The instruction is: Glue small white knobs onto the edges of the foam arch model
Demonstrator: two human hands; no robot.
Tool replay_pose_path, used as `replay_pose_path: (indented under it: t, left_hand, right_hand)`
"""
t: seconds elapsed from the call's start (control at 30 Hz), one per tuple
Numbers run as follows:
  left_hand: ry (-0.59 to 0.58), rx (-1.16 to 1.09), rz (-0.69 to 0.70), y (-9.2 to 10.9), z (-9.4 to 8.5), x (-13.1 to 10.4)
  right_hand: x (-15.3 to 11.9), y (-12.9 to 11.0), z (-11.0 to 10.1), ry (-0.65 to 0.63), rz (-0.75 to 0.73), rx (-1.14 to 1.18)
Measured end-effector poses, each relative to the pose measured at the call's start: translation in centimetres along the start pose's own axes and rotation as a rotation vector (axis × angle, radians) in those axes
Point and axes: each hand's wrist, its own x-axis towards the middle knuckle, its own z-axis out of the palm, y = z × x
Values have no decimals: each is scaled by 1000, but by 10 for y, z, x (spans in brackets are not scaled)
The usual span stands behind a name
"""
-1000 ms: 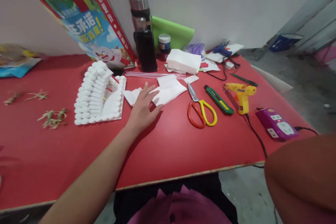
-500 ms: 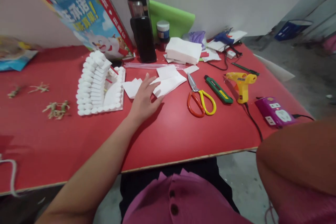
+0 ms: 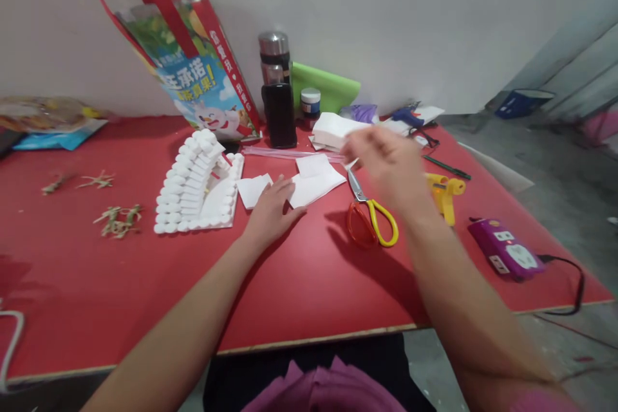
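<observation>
My left hand (image 3: 273,209) lies open on the red table, its fingertips at the edges of white paper pieces (image 3: 318,185). A smaller white sheet (image 3: 253,190) lies just left of those fingers. Blurred by motion, my right hand (image 3: 386,158) hovers above the table with fingers bent; whether they hold anything does not show. Below and left of the right forearm lie scissors (image 3: 384,224) with one red and one yellow handle loop. A yellow glue gun (image 3: 452,196) is partly covered by that forearm. Left of my left hand stands a white model with stairs (image 3: 186,196).
A purple power socket box (image 3: 506,248) sits on the right with its black cord. Behind are a printed bag (image 3: 207,87), a black phone (image 3: 279,116), a white-lidded jar (image 3: 310,103) and folded white paper (image 3: 335,129). Small twine figures (image 3: 118,220) lie on the left.
My right arm has swung in from the lower right, over the table, and now hides the green cutter. My left hand stays by the paper. The camera view has tilted up.
</observation>
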Motion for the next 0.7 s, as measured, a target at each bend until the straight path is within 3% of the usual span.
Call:
replay_pose_path:
  t: [0.13,0.23,0.5,0.57,0.7]
  left_hand:
    - [2,-14,-22,-2,1,0]
    - [17,-33,-3,-3,2,0]
    - [65,-116,-21,-5,2,5]
    - [137,-175,-30,-1,0,8]
    - [390,-365,-153,12,-10,8]
  right_hand:
    - [-8,24,32,-377,18,-397]
    - [-15,33,39,-501,-19,-476]
    - [-19,44,46,-341,-50,-326]
    - [-22,49,50,-301,-75,-275]
    - [-24,56,55,-215,-109,-227]
